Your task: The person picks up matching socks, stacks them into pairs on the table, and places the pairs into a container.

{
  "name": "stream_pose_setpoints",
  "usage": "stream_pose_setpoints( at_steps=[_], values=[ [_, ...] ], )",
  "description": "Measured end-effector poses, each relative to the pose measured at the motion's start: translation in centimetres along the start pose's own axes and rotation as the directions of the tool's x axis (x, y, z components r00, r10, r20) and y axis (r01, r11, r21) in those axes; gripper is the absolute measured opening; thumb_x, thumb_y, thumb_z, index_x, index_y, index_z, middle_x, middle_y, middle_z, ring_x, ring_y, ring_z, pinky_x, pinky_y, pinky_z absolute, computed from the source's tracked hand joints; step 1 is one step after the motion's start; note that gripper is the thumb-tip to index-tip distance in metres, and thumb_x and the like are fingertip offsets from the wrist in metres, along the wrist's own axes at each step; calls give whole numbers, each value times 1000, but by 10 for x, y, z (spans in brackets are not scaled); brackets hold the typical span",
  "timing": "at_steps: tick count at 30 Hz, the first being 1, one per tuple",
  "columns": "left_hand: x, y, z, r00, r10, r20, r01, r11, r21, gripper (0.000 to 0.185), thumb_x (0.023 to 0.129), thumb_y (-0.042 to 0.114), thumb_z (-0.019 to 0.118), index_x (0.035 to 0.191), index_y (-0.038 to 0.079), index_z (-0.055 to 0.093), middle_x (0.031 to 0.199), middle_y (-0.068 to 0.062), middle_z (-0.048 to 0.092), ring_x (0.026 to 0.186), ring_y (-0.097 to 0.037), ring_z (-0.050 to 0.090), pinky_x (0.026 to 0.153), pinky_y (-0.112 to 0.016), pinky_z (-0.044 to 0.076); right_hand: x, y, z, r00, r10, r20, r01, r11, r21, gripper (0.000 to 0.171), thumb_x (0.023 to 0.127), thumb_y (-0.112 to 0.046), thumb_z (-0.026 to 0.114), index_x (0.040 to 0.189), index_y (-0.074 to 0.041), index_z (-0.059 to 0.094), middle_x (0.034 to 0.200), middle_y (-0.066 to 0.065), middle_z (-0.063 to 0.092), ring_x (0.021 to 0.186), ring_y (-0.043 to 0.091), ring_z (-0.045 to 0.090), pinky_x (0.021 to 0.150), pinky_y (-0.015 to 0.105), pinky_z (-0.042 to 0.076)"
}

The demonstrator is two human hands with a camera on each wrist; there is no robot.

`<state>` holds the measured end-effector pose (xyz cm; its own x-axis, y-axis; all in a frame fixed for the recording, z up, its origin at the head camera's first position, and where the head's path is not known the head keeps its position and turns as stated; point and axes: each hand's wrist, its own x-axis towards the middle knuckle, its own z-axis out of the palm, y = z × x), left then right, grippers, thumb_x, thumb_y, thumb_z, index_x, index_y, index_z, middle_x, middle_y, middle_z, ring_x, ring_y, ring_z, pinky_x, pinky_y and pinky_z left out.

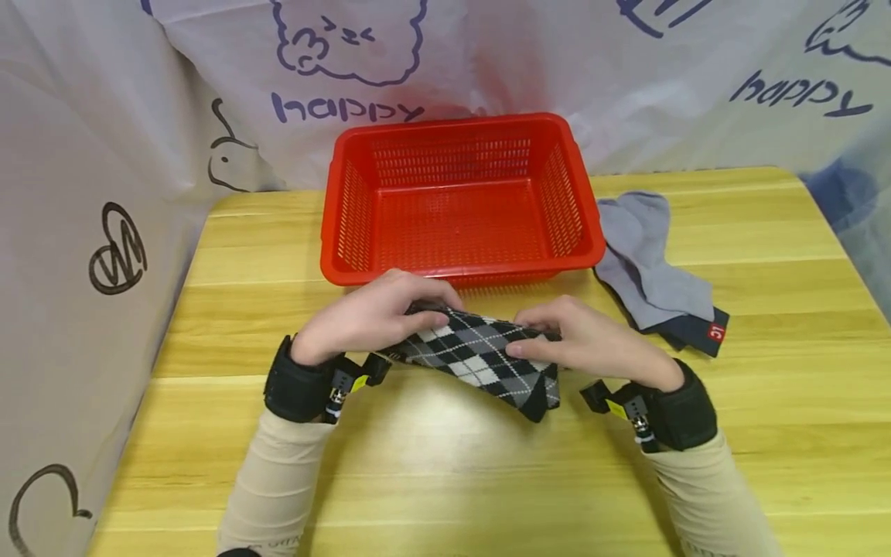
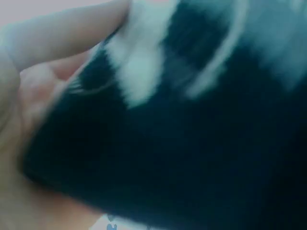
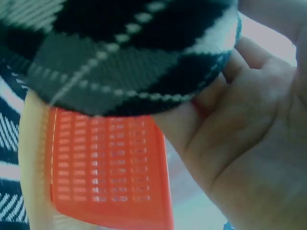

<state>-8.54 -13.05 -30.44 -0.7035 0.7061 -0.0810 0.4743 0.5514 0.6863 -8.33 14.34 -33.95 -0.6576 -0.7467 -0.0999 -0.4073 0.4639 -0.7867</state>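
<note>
A black, grey and white argyle sock [image 1: 480, 354] is held just above the wooden table [image 1: 445, 464], in front of the red basket [image 1: 455, 205]. My left hand [image 1: 379, 313] grips its left end, fingers curled over the top. My right hand [image 1: 588, 340] grips its right part, thumb on the fabric. In the left wrist view the dark sock [image 2: 182, 143] fills the frame against my palm, blurred. The right wrist view shows the sock [image 3: 120, 52] above my palm [image 3: 240, 143], with the basket [image 3: 105, 167] beyond.
The red mesh basket stands empty at the middle back. Grey socks [image 1: 643, 259] lie to its right, over a dark sock with a red tag [image 1: 699, 333]. A printed white cloth [image 1: 90, 193] hangs behind and at the left.
</note>
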Motion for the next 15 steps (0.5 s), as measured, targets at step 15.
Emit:
stream_pose_setpoints(
  at_steps=[15],
  values=[
    [30, -11, 36, 968, -14, 252, -21, 990, 137, 19, 87, 6, 60, 101, 19, 64, 78, 8, 52, 70, -8, 47, 65, -21, 37, 14, -3, 18, 998, 54, -23, -56, 995, -87, 8, 92, -27, 69, 89, -20, 68, 73, -10, 56, 65, 6, 48, 60, 20, 37]
  ],
)
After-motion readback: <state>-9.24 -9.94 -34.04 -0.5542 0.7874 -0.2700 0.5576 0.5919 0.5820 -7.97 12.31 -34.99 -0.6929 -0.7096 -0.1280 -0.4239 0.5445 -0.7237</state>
